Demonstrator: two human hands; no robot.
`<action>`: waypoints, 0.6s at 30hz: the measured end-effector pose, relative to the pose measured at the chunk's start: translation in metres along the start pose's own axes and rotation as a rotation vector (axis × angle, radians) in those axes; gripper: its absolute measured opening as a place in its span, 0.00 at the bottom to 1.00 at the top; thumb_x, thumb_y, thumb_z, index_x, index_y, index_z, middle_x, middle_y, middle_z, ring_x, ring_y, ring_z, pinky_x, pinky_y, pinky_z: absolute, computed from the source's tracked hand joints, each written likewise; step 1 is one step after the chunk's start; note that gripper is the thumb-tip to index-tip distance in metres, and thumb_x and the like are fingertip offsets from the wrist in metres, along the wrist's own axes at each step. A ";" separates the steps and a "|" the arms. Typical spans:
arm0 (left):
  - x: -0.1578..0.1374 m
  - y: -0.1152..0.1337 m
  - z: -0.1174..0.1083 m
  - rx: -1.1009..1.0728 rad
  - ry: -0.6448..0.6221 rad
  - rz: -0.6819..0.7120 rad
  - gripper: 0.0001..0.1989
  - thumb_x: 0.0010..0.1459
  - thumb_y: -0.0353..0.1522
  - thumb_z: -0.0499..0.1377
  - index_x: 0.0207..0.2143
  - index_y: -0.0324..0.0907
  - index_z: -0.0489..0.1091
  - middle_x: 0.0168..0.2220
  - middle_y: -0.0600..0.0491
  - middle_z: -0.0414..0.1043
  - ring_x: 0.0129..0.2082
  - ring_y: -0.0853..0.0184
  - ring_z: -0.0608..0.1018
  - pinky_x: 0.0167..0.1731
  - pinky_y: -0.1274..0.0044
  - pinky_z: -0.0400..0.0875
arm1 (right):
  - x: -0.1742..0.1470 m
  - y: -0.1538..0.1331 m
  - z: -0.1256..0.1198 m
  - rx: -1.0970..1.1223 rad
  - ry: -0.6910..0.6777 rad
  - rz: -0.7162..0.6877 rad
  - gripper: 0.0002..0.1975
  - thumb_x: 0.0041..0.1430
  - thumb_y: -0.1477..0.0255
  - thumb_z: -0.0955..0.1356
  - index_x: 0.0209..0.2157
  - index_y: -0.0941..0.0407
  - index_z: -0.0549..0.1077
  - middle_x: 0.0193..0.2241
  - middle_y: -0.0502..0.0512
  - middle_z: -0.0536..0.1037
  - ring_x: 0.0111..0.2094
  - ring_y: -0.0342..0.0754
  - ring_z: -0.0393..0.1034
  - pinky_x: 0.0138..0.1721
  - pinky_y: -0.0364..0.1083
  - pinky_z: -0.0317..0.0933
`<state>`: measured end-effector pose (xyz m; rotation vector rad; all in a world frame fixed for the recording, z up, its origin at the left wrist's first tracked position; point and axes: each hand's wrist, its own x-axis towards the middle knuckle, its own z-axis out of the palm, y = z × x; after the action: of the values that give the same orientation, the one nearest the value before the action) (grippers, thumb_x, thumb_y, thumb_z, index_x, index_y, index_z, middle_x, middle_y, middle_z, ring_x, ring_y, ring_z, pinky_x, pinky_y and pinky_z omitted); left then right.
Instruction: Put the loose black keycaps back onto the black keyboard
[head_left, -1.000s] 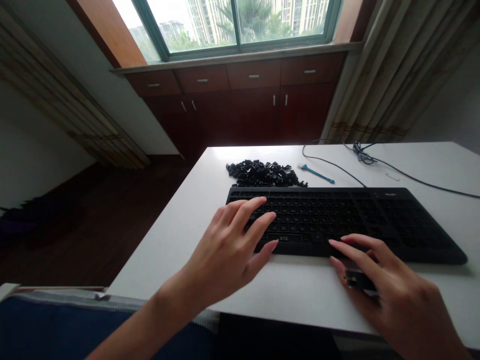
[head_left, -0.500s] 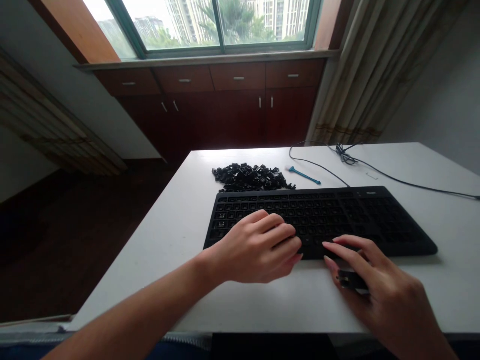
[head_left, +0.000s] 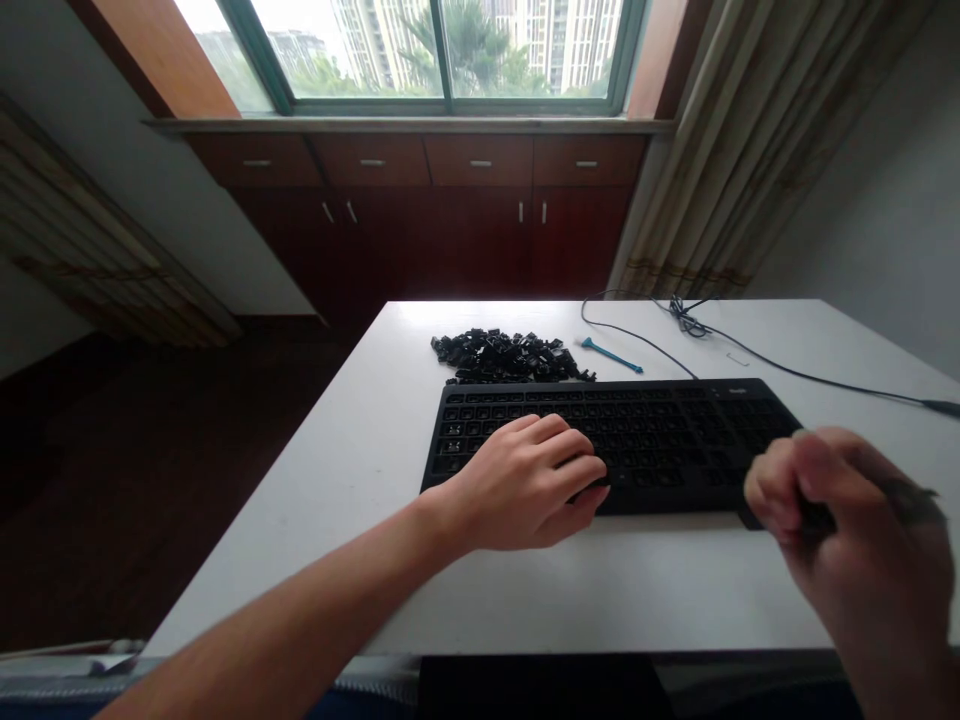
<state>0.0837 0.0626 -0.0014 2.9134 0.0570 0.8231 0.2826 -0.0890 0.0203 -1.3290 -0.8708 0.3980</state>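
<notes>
A black keyboard (head_left: 675, 490) lies on the white table, its dark key seats largely bare of caps. My left hand (head_left: 529, 485) rests over its front middle, fingers curled and thumb near the front edge; what they hold, if anything, is hidden. Off the keyboard's right front corner, my raised right hand (head_left: 855, 520) is blurred and closed round a small dark object (head_left: 817, 517), of which only parts show. Behind the keyboard's left half is a heap of loose black keycaps (head_left: 502, 355).
A blue brush-like tool (head_left: 613, 356) lies behind the keyboard. The black cable (head_left: 810, 372) runs across the back right of the white table (head_left: 330, 470), bunched at one spot. A thin bent wire (head_left: 737, 360) lies near it. Wooden cabinets (head_left: 450, 235) stand beyond.
My right hand has lifted away from the keyboard's front edge to the right and turned, its fingers now closed. My left hand has stayed at nearly the same spot on the keyboard.
</notes>
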 end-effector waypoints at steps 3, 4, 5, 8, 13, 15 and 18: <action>0.000 0.000 -0.001 0.003 -0.007 -0.025 0.10 0.65 0.35 0.55 0.41 0.41 0.74 0.39 0.51 0.76 0.38 0.65 0.75 0.37 0.72 0.72 | 0.028 -0.009 0.021 0.317 -0.250 0.147 0.21 0.62 0.65 0.67 0.17 0.54 0.60 0.13 0.44 0.56 0.15 0.39 0.51 0.16 0.44 0.45; 0.001 0.000 -0.002 0.004 -0.011 -0.035 0.10 0.65 0.35 0.55 0.42 0.41 0.74 0.39 0.50 0.76 0.38 0.65 0.75 0.37 0.72 0.72 | 0.034 -0.011 0.029 0.380 -0.337 0.188 0.22 0.62 0.65 0.67 0.16 0.54 0.58 0.13 0.44 0.55 0.15 0.39 0.50 0.16 0.45 0.45; 0.001 0.000 -0.002 0.004 -0.013 -0.048 0.10 0.65 0.34 0.54 0.42 0.41 0.73 0.39 0.50 0.76 0.38 0.65 0.75 0.38 0.72 0.72 | 0.039 -0.013 0.037 0.429 -0.404 0.220 0.23 0.62 0.65 0.66 0.16 0.54 0.57 0.13 0.44 0.54 0.15 0.39 0.49 0.16 0.45 0.45; 0.001 -0.001 -0.004 -0.010 -0.013 -0.104 0.11 0.66 0.32 0.52 0.45 0.41 0.72 0.41 0.49 0.75 0.39 0.65 0.75 0.40 0.71 0.73 | 0.042 -0.011 0.055 0.489 -0.539 0.276 0.25 0.62 0.66 0.66 0.15 0.54 0.54 0.12 0.44 0.52 0.14 0.39 0.48 0.16 0.45 0.44; 0.001 -0.005 -0.006 -0.029 -0.011 -0.228 0.14 0.67 0.29 0.49 0.52 0.40 0.66 0.42 0.48 0.75 0.40 0.63 0.74 0.42 0.68 0.73 | 0.042 0.001 0.068 0.375 -0.721 0.333 0.24 0.62 0.64 0.66 0.15 0.54 0.57 0.11 0.43 0.52 0.14 0.39 0.46 0.17 0.45 0.41; 0.001 -0.006 -0.006 -0.035 -0.019 -0.255 0.14 0.67 0.28 0.48 0.52 0.40 0.65 0.42 0.48 0.74 0.39 0.63 0.73 0.41 0.68 0.73 | 0.044 0.005 0.070 0.312 -0.769 0.323 0.24 0.62 0.63 0.67 0.15 0.55 0.59 0.12 0.43 0.53 0.15 0.38 0.46 0.17 0.45 0.40; 0.001 -0.007 -0.006 -0.049 -0.055 -0.276 0.14 0.66 0.27 0.48 0.51 0.39 0.65 0.43 0.48 0.73 0.39 0.63 0.73 0.42 0.68 0.72 | 0.044 0.012 0.068 0.254 -0.804 0.307 0.25 0.63 0.61 0.66 0.15 0.55 0.58 0.12 0.44 0.53 0.15 0.38 0.45 0.17 0.45 0.38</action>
<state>0.0809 0.0699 0.0036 2.7926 0.4170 0.6878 0.2629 -0.0094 0.0229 -1.0565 -1.2172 1.2978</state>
